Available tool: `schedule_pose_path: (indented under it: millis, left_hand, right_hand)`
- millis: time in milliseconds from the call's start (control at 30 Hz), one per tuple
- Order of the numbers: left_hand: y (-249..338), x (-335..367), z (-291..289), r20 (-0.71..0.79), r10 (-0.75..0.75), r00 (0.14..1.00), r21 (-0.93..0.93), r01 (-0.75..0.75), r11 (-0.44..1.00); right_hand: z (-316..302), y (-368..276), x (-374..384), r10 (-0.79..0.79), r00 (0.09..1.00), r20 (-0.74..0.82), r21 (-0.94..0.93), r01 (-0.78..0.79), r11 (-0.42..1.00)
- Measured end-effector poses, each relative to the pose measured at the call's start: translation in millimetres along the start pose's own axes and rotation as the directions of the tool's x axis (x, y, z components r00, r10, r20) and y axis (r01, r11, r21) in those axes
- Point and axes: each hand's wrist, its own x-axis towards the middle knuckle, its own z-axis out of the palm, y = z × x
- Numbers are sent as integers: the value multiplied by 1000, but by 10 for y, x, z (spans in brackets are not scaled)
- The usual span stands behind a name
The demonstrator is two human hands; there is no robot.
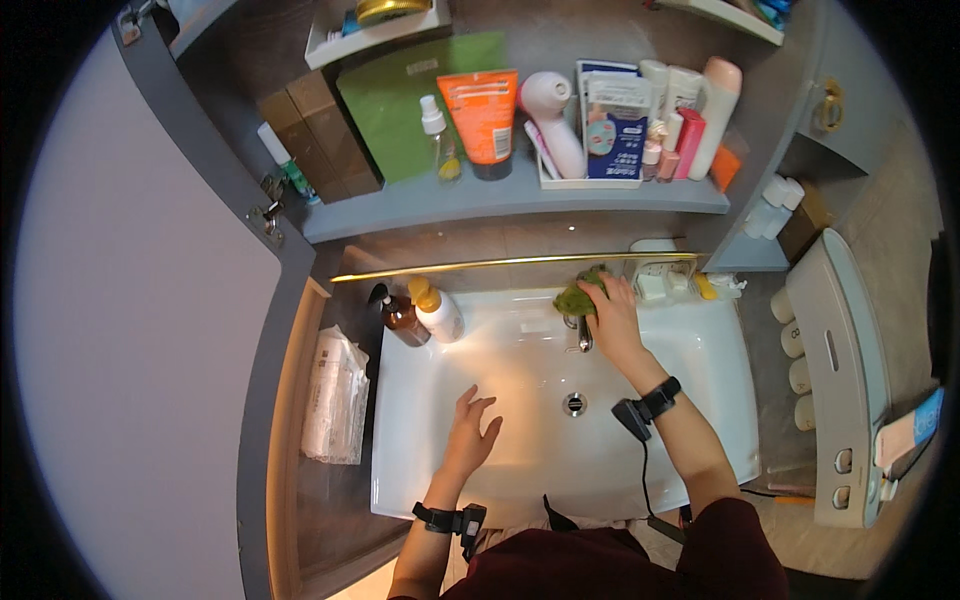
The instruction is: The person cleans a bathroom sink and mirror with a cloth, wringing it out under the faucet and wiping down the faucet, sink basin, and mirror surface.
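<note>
With my right hand point(612, 315) pressed down on the green cloth point(575, 298) at the far rim, the faucet point(584, 335) sits right under it. My left hand point(470, 430) hovers spread over the near basin point(520, 450), holding nothing.

**Inspector:** The sink point(480, 470) is glossy white, ceramic by the look of it, smooth throughout. The drain point(574, 404) and the tap point(583, 335) are polished metal. The cloth point(577, 298) under the right hand point(612, 320) is green, soft and matt.

**Clerk:** And the far shelf?

**Inspector:** The shelf point(420, 205) is a matt grey board. On it stands an orange tube point(482, 118) of shiny plastic and a clear spray bottle point(441, 140). Far left of the basin, the brown pump bottle point(401, 318) is glossy, and the white bottle point(438, 312) is smooth plastic. The rail point(480, 265) is brass-coloured, bright metal. The pack point(335, 395) at left is crinkled clear film. Both wrist straps look like matt black fabric.
</note>
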Motion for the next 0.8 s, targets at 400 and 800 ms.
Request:
schedule_pose_path:
  millis: [400, 800]
  left_hand:
    - [-731, -199, -210, -60, -107, 992, 89, 112, 990]
    - [-872, -54, -31, 52, -210, 976, 44, 208, 977]
  right_hand:
    - [1197, -713, -114, -77, 997, -24, 288, 80, 954]
    - [2261, -718, 5, 17, 993, 116, 87, -27, 996]
